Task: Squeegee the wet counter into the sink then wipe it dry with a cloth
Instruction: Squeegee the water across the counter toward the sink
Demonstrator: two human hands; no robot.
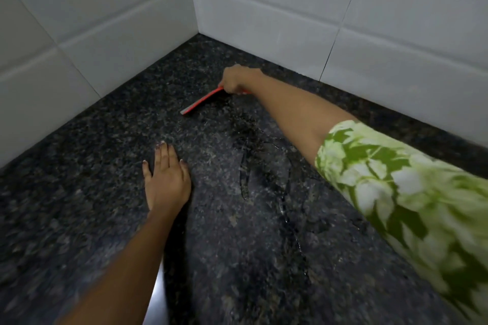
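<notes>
Your left hand (165,179) lies flat and open on the dark speckled bench (79,206), palm down, fingers together and pointing toward the far corner where the two tiled walls (105,8) meet. It holds nothing and sits well apart from the tool.

Further right and farther back, the red squeegee (201,101) rests with its blade edge on the bench, near the back corner. Its long axis runs diagonally: the free end points toward you and to the left, the other end runs up under your right hand (236,79). A pale grey strip shows along the blade at the free end. Your right hand is closed around the squeegee at its far end, knuckles up; the grip itself is hidden by the hand.

Just on the near side of the blade, streaks and beads of water (247,145) run across the bench toward the front edge, between your two arms. Your right forearm reaches over the bench from the right, with a green and white leaf-print sleeve (396,179) covering the upper arm. Nothing lies on the bench between the blade and the water.
</notes>
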